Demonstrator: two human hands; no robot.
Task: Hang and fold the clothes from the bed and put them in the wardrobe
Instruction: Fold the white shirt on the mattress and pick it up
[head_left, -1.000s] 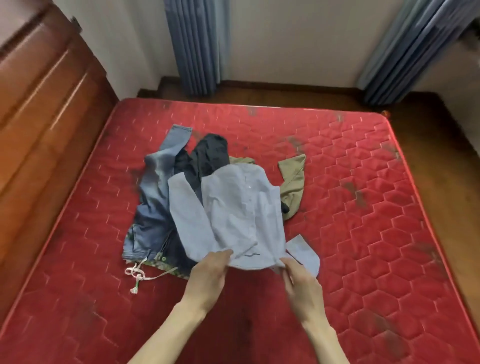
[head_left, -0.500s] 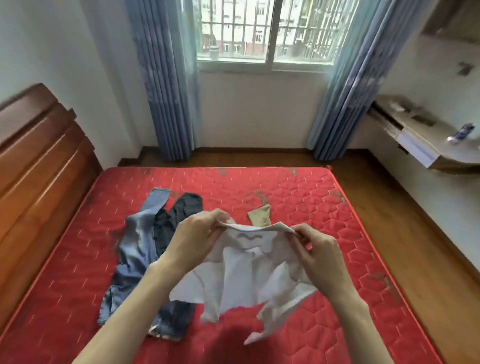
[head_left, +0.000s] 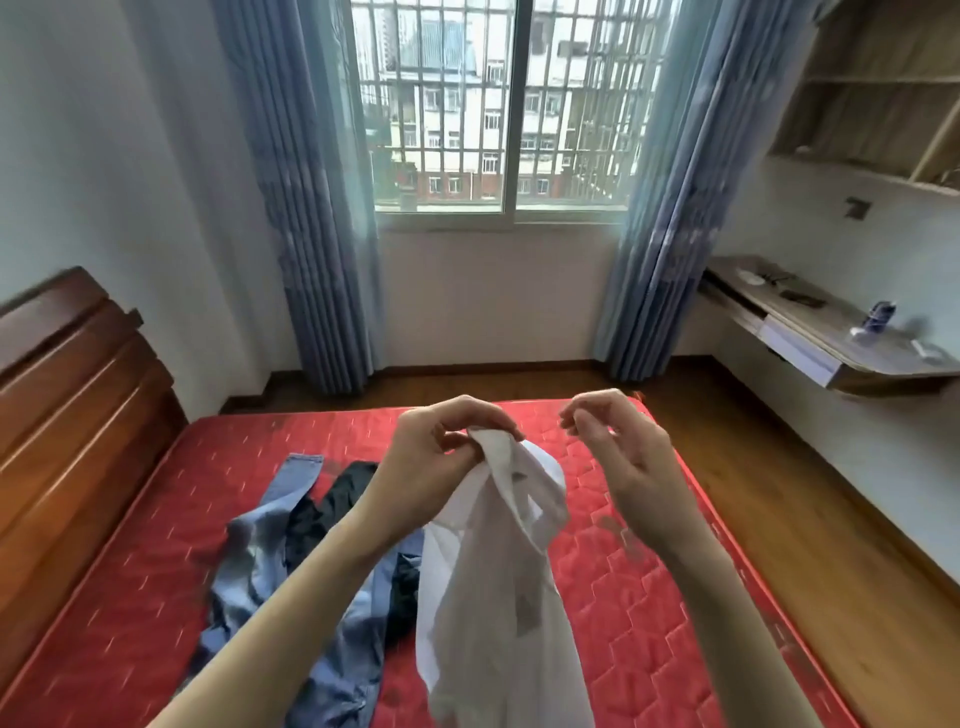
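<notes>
A pale white-blue shirt (head_left: 493, 582) hangs in the air over the red mattress (head_left: 649, 597). My left hand (head_left: 441, 457) pinches it at the collar. Just to the right of the collar, my right hand (head_left: 618, 457) is raised with its fingers apart and curled, holding nothing. Blue jeans (head_left: 270, 545) and a dark garment (head_left: 332, 509) lie on the mattress behind my left forearm. The olive garment seen earlier is hidden behind the shirt and my hands.
A wooden headboard (head_left: 78, 415) stands on the left. A barred window (head_left: 498, 109) with blue curtains (head_left: 301, 208) faces me. A wall-mounted desk (head_left: 831, 338) with small items and wooden shelves (head_left: 883, 93) are on the right. Wooden floor (head_left: 779, 493) runs beside the bed.
The shirt was lifted off the pile and raised. My right hand let go of the collar, so the shirt now hangs from my left hand alone. My view tilted up toward the window.
</notes>
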